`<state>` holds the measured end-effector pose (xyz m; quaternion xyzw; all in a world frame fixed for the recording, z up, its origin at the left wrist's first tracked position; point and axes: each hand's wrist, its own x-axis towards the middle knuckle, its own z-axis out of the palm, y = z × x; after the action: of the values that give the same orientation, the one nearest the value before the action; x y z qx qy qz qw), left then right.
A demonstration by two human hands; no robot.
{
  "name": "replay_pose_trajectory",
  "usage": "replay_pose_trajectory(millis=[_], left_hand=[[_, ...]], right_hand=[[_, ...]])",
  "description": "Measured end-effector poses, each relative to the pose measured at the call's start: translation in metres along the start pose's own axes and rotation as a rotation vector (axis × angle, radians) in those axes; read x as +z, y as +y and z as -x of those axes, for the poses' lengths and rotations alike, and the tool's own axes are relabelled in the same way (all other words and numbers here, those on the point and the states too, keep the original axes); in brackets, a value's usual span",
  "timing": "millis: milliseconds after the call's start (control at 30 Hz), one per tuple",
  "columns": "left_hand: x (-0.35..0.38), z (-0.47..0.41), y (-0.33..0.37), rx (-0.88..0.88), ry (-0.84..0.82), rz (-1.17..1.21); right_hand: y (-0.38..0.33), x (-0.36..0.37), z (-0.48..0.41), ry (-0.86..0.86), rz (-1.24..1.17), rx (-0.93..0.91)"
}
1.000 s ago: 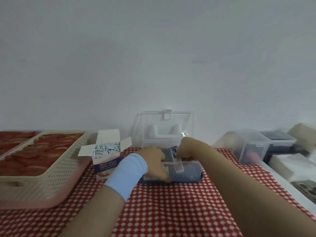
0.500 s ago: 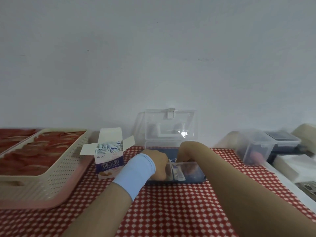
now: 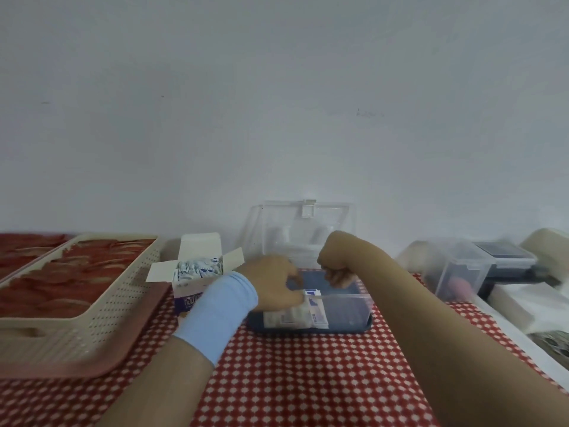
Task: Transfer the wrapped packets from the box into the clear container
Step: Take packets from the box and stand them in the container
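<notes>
You're working in the lower middle of the frame. Your left hand is pinching the stack of wrapped packets that's standing at the left end of the clear container. Your right hand is hanging curled over the container's far side (can't tell if it's got anything). The remaining packets are sitting in the open box just to the left. They're looking light, soft and slick, so I'd be gripping each bundle by its flat sides, not the crinkly ends.

Red-checked table under box, clear container, pink tray.
</notes>
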<state>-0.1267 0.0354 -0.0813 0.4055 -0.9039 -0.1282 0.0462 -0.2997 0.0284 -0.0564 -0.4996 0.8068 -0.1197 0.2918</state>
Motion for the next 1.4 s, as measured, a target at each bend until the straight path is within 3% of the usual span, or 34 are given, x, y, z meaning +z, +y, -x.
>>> replay_pose_trajectory(millis=[167,300,367,667,1000,1200,1400], left_hand=[[-0.041,0.035,-0.042,-0.088,0.403,0.247],[-0.042,0.053,-0.087,-0.263,0.503,0.198],[-0.036,0.061,-0.106,-0.327,0.505,0.183],[-0.025,0.072,-0.14,-0.339,0.518,0.183],[-0.019,0.068,-0.145,-0.322,0.536,0.207],[-0.016,0.061,-0.151,-0.308,0.546,0.186],[-0.014,0.056,-0.145,-0.264,0.59,0.234]], right_hand=[[-0.039,0.002,0.023,0.211,-0.045,-0.379],[-0.069,0.03,0.044,0.255,-0.022,-0.712],[-0.082,0.046,0.048,0.248,0.009,-0.792],[-0.122,0.102,0.025,0.272,0.403,-0.741],[-0.134,0.121,0.014,0.43,0.508,-0.756],[-0.121,0.119,0.015,0.542,0.386,-0.804],[-0.115,0.11,0.016,0.441,0.091,-0.887]])
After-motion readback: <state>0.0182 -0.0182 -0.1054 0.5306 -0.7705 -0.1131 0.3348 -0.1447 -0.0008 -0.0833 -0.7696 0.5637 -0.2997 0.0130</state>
